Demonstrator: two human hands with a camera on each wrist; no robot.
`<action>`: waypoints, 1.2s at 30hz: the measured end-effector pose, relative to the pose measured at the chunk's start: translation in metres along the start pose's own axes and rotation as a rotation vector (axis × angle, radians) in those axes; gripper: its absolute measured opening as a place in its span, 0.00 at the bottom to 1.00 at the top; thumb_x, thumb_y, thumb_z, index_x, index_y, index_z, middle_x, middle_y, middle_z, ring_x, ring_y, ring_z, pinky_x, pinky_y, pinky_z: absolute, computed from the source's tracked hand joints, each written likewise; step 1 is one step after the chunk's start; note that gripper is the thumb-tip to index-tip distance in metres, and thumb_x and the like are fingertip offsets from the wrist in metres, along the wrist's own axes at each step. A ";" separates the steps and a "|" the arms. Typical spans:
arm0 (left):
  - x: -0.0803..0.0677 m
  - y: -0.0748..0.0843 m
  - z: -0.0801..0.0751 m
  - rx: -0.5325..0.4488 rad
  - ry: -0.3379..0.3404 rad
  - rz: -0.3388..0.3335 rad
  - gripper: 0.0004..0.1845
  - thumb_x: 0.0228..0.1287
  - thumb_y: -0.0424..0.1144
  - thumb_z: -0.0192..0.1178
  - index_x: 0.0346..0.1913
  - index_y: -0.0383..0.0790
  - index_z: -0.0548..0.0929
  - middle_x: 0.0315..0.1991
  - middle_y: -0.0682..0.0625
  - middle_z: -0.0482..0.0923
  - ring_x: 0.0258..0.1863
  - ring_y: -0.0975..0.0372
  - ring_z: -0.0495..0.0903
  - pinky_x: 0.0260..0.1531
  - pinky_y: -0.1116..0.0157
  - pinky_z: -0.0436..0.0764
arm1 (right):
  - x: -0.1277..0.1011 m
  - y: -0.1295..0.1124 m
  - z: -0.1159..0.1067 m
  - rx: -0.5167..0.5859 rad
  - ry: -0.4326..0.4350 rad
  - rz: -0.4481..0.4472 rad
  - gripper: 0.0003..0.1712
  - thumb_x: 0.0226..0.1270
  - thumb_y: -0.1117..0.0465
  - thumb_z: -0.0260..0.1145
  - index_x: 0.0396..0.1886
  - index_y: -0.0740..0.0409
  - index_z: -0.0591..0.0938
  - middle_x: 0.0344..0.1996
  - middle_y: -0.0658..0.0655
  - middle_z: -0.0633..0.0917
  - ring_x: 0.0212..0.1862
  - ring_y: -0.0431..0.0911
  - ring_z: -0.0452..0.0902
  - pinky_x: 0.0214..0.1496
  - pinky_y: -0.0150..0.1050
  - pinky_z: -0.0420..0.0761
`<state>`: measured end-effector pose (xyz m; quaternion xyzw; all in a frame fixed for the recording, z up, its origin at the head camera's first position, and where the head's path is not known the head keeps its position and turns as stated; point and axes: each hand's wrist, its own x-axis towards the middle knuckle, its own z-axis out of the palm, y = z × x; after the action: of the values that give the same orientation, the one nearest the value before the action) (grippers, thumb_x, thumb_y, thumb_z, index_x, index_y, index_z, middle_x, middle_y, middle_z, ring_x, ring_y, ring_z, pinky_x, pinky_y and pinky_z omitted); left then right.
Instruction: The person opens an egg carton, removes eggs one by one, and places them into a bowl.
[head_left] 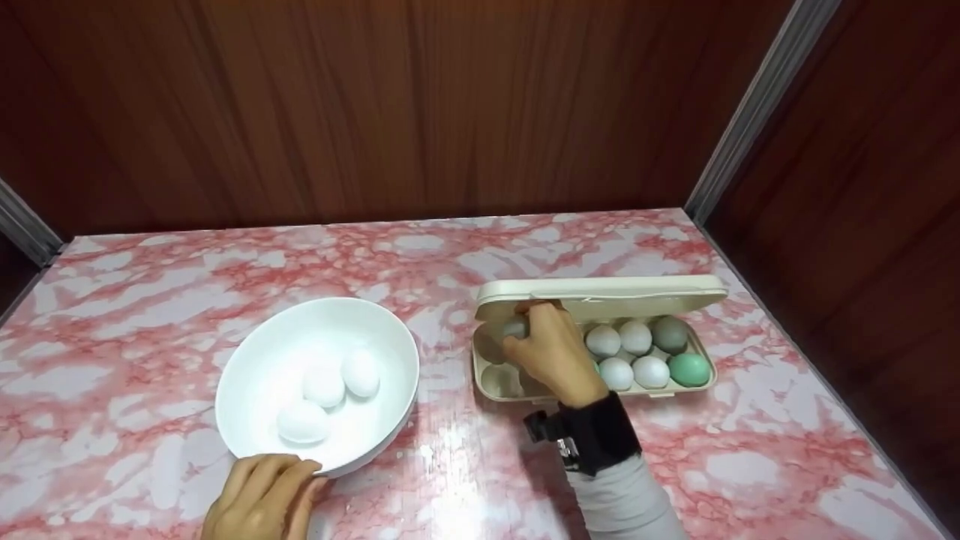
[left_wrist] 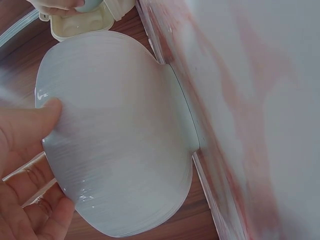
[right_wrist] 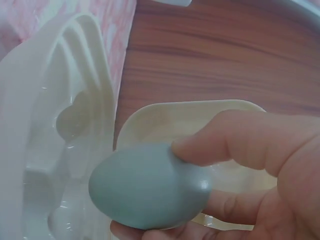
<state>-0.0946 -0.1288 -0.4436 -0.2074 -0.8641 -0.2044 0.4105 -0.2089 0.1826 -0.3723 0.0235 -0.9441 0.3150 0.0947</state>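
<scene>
Resting at the near rim of the round white glossy bowl (head_left: 247,367), the left hand (head_left: 259,499) has its fingers curled over the edge and its thumb against the outer wall, so it grips the bowl; the left wrist view shows the thumb (left_wrist: 30,127) pressed to the bowl's smooth white outside (left_wrist: 120,135), with the fingers below it; three white eggs (head_left: 324,384) lie close together inside the bowl, two side by side toward the far part and one nearer the hand; the bowl stands on the left half of the pink-and-white marbled tabletop (head_left: 450,255), well apart from the box to its right; next comes the right hand (head_left: 551,352), reaching into the left end of the cream plastic egg box (head_left: 592,390), a black wrist strap (head_left: 596,431) and a grey sleeve (head_left: 626,499) behind it; this hand pinches a pale blue-grey egg (right_wrist: 150,185) between thumb and fingertips (right_wrist: 220,142), the egg held just above an empty cup of the box; the box's cream lid (head_left: 600,296) stands open along the far side; to the right of the hand sit more eggs in two rows, white ones (head_left: 635,336), a grey one (head_left: 669,334) and a green one (head_left: 688,369) at the right end; dark brown wood-grain walls (head_left: 375,105) close in the table behind and on the right
</scene>
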 end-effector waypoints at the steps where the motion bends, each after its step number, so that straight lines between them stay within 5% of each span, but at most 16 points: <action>1: 0.000 0.000 0.000 -0.001 -0.001 0.001 0.35 0.77 0.59 0.41 0.25 0.38 0.88 0.27 0.49 0.82 0.31 0.57 0.76 0.28 0.73 0.78 | 0.000 -0.001 0.000 -0.003 -0.005 0.002 0.05 0.50 0.66 0.65 0.29 0.58 0.82 0.26 0.54 0.81 0.32 0.49 0.75 0.35 0.41 0.74; 10: -0.003 -0.001 0.001 -0.008 0.004 -0.003 0.36 0.77 0.58 0.41 0.25 0.36 0.88 0.26 0.48 0.82 0.30 0.56 0.76 0.28 0.74 0.77 | -0.004 -0.010 -0.002 0.003 -0.067 0.017 0.07 0.49 0.67 0.65 0.31 0.56 0.81 0.27 0.52 0.80 0.33 0.47 0.74 0.36 0.39 0.74; 20: 0.000 -0.002 0.001 -0.006 0.000 0.022 0.36 0.78 0.58 0.40 0.25 0.36 0.87 0.26 0.48 0.82 0.30 0.57 0.76 0.27 0.73 0.78 | -0.011 -0.022 0.000 0.050 -0.063 -0.044 0.15 0.52 0.66 0.68 0.42 0.63 0.83 0.40 0.60 0.86 0.46 0.54 0.81 0.51 0.47 0.81; 30: -0.001 -0.004 0.003 -0.027 0.034 0.033 0.36 0.78 0.57 0.42 0.24 0.35 0.87 0.26 0.47 0.82 0.29 0.56 0.76 0.25 0.74 0.77 | -0.022 -0.037 0.003 0.052 -0.089 -0.140 0.17 0.49 0.66 0.68 0.43 0.63 0.83 0.42 0.60 0.83 0.46 0.53 0.79 0.51 0.47 0.81; 36: 0.000 -0.004 0.003 -0.017 0.035 0.049 0.35 0.78 0.56 0.42 0.24 0.36 0.87 0.26 0.47 0.82 0.29 0.57 0.76 0.24 0.73 0.77 | -0.029 -0.046 0.001 0.034 -0.108 -0.159 0.21 0.51 0.64 0.69 0.47 0.62 0.83 0.43 0.58 0.82 0.40 0.50 0.78 0.43 0.43 0.81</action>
<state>-0.0985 -0.1308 -0.4465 -0.2283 -0.8497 -0.2055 0.4286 -0.1761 0.1450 -0.3512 0.1171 -0.9374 0.3209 0.0681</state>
